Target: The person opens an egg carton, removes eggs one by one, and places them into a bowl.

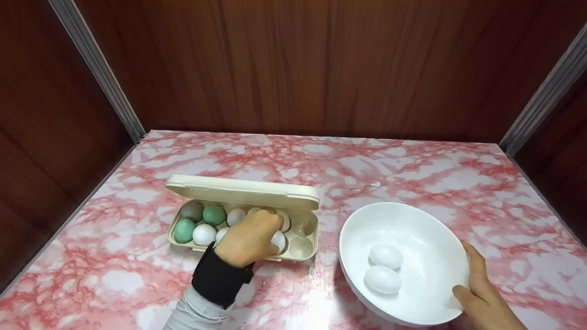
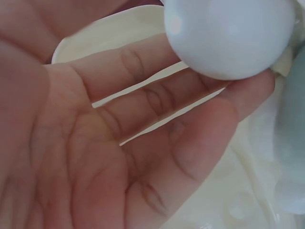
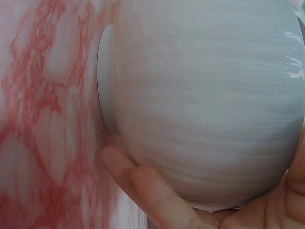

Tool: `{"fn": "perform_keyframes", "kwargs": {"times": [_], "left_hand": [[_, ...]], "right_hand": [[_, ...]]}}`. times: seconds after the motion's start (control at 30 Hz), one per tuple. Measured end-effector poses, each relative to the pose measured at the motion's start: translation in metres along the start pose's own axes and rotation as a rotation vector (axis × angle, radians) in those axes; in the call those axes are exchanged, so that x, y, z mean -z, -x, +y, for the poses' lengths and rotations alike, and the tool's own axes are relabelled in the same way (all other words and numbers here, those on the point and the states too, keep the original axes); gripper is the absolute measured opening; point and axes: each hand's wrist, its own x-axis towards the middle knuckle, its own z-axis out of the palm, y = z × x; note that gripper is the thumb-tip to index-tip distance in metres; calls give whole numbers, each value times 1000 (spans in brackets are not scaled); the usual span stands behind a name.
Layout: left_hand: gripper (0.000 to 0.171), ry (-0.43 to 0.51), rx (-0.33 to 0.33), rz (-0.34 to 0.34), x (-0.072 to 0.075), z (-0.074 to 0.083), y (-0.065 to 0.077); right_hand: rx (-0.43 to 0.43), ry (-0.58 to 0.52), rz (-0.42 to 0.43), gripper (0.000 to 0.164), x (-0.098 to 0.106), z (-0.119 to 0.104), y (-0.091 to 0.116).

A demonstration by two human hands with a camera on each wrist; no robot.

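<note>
A cream egg carton (image 1: pixel 301 247) lies at the left with its lid (image 1: pixel 247 192) raised. My left hand (image 1: pixel 250 236) reaches down into it from the front and hides some of the cups. In the left wrist view, its fingers lie against a white egg (image 2: pixel 228 38); the thumb's tip is out of view. My right hand (image 1: pixel 479 284) grips the right side of a white bowl (image 1: pixel 431 266), thumb at the rim and fingers around the outside (image 3: pixel 157 195). Two white eggs (image 1: pixel 386 256) rest side by side in the bowl.
Green eggs (image 1: pixel 185 230), a grey-green egg (image 1: pixel 192 211) and several white eggs (image 1: pixel 204 234) sit in the carton's left and middle cups. Both cups at its right end hold nothing. A marbled red-and-white table (image 1: pixel 330 165) is bounded by dark wood panels (image 1: pixel 321 68).
</note>
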Motion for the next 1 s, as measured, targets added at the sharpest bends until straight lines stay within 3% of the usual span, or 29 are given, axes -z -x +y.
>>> {"fn": "perform_keyframes", "kwargs": {"times": [0.23,0.57,1.0], "left_hand": [[20,2,-55,43,5,2,3],[21,-15,-55,41,11,7,5],[23,-68,-90,93,13,15,8]], "right_hand": [[25,61,10,81,3,6,0],[47,71,29,80,2,11,-1],[56,63,14,82,3,11,0]]}}
